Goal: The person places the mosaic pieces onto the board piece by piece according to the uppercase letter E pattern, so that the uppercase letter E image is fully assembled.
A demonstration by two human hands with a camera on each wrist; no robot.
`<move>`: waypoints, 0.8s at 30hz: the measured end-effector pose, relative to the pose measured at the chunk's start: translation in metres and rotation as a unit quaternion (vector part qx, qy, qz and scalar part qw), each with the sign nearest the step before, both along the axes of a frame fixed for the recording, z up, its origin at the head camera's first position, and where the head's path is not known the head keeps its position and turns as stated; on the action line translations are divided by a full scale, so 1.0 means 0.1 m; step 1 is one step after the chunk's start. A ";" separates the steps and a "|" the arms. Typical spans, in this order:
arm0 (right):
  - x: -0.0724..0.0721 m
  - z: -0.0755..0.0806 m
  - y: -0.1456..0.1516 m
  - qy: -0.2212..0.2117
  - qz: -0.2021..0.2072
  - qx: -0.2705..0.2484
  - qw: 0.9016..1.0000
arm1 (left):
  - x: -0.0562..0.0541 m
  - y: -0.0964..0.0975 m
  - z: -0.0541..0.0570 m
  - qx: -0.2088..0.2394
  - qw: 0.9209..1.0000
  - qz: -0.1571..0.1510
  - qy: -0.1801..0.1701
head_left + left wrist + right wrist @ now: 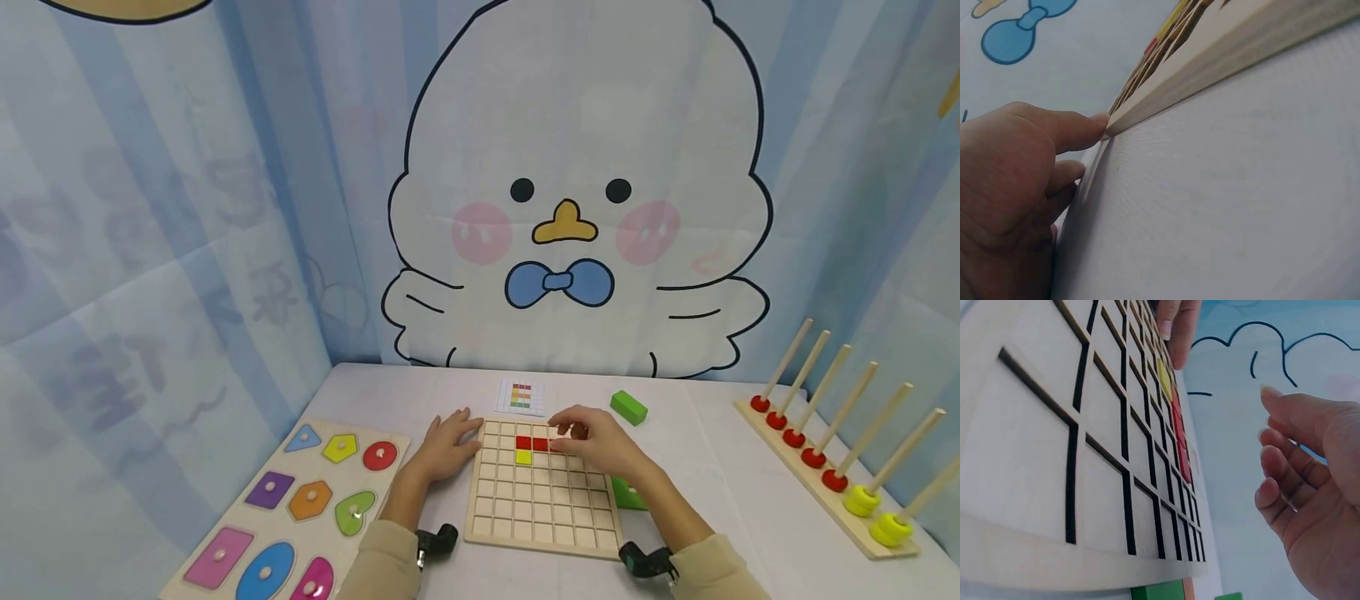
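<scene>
A pale wooden grid board (543,500) lies flat on the white surface (750,517) between the person's two hands, its square cells marked off by narrow lines that look dark up close, with a smooth, plain frame around the outside. Glossy-looking red tiles (523,442) sit side by side in a row near the far edge, the right end of that row partly covered by the fingers in the head view, and one yellow tile (523,457) fills the cell on the near side of the leftmost red one. The left hand (447,446) rests beside the board's left edge, fingers loosely extended and thumb touching the frame's edge. The right hand (603,442) hovers over the far right part, its fingers bent loosely, thumb apart from them, nothing between. Beyond the board lies a card (521,396) printed with coloured squares; a green block (628,407) is to its right, a shape puzzle (306,467) lies left, and a bead-and-peg stand (817,479) stands far right
</scene>
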State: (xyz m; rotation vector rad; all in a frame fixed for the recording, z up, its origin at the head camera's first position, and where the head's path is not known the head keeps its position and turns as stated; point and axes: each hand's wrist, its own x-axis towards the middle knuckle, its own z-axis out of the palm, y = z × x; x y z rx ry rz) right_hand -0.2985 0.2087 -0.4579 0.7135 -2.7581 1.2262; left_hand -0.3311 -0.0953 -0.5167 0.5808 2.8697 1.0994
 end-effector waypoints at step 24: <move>0.04 0.00 0.63 -0.019 -0.083 -0.002 0.996 | 0.02 -0.01 0.02 -0.006 1.000 -0.001 -0.001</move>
